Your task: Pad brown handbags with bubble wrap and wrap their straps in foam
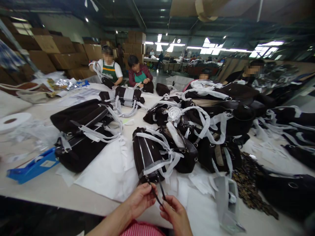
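In front of me a dark handbag (144, 154) lies on the table, its upper handles wrapped in whitish paper. A thin dark strap (160, 186) loops from its near end toward me. My left hand (142, 200) pinches one side of this strap between thumb and fingers. Lower and to the right, my right hand (173, 211) is closed on the strap near the bottom of the loop. Part of the strap is hidden by my fingers. Another handbag with a pale stripe (180, 147) rests against the right side of the first one.
A blue tape dispenser (34, 165) and a white roll (14, 121) lie at left, near two stacked handbags (81, 141). A grey tape dispenser (227, 203) stands at right beside a heap of brown chain-like pieces (248, 183). Piled handbags (221, 114) fill the right. Several people work beyond.
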Demonstrator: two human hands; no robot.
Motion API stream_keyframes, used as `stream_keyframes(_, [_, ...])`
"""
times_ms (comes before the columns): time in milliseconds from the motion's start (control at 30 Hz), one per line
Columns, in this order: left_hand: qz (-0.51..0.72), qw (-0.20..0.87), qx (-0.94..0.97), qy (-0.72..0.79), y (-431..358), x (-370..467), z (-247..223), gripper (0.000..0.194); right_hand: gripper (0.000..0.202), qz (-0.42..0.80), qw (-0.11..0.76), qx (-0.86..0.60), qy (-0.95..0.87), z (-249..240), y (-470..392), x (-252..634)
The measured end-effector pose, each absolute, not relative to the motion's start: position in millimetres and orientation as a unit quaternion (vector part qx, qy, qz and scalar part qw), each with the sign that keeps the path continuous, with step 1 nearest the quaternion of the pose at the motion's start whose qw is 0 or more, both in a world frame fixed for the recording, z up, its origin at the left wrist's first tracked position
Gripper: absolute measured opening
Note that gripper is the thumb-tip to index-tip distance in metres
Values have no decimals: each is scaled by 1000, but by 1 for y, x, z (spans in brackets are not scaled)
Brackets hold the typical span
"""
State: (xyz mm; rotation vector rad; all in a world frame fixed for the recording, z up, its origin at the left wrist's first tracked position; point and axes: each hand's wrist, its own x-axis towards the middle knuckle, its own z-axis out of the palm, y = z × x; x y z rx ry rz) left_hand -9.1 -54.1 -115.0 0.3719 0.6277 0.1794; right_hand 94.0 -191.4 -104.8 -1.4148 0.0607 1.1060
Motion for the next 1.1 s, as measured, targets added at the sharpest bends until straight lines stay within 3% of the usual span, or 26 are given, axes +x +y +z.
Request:
stream_keyframes(167, [98, 928, 146, 327, -55, -12, -113, 21, 60, 445, 713, -535, 92, -96, -182, 96])
stream_keyframes(267, [92, 933, 141, 317, -54, -11, -112, 21, 61, 492, 743, -441, 111, -92, -177, 93])
stream_keyframes(567, [96, 931, 125, 329, -55, -1, -124, 8, 57, 595, 643, -470, 110, -109, -176, 73])
stream_keyframes(700, [101, 928, 96, 346, -56, 3, -116, 3, 53, 598, 652, -436, 167, -108, -175, 72])
stream_keyframes(933, [107, 894, 87, 427, -63, 11, -100, 10, 48, 607, 665, -381, 209, -92, -178, 75])
stream_keyframes(1100, [90, 902, 103, 410, -68, 15, -96, 18, 51, 593, 653, -442, 163, -99, -180, 77])
